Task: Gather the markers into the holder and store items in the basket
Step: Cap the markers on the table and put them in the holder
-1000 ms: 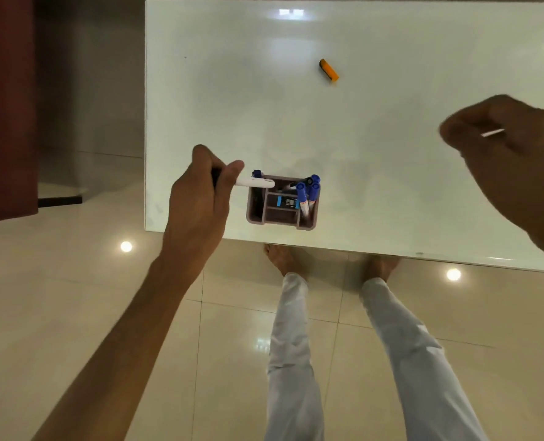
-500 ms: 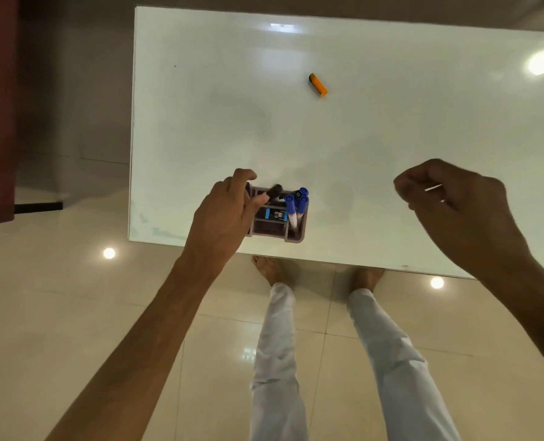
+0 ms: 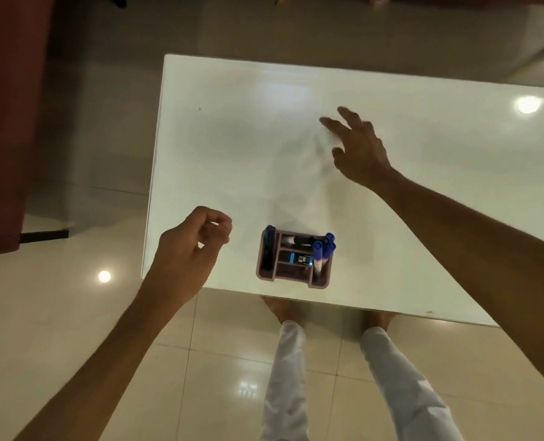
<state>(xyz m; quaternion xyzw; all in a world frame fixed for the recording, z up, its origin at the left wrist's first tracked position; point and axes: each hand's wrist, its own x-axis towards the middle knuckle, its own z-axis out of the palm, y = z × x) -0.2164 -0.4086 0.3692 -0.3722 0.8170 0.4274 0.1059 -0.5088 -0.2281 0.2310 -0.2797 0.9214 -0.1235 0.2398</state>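
Overhead view, head cam, looking down on a glossy white rectangular tabletop [image 3: 232, 148] and the person's legs in white trousers.

Small mauve plastic desk holder w/ several compartments [image 3: 293, 261] sits near the table's front edge. Blue-capped white markers [image 3: 323, 251] stand upright in its right compartment; one black-capped marker [image 3: 302, 240] lies across the back compartment, and a blue-capped one stands at the left wall.

Changes vs. a sec ago: left hand [image 3: 187, 249], which was holding a white marker at the holder, is now pulled back to the left, apart from the holder. Its fingers are curled loosely w/ nothing visible in them, so that marker looks delivered. Right hand [image 3: 356, 148], earlier closed around a thin white item, now reaches forward over mid-table, fingers spread, nothing in it; motion blur around the fingertips.

The small orange object seen earlier on the far tabletop isn't visible now. Prob. hidden under the right hand, but can't tell. No basket in view.

Judgement: marker-gathering looks close to done; the right hand seems headed for the last loose item, approx. where the orange piece lay.
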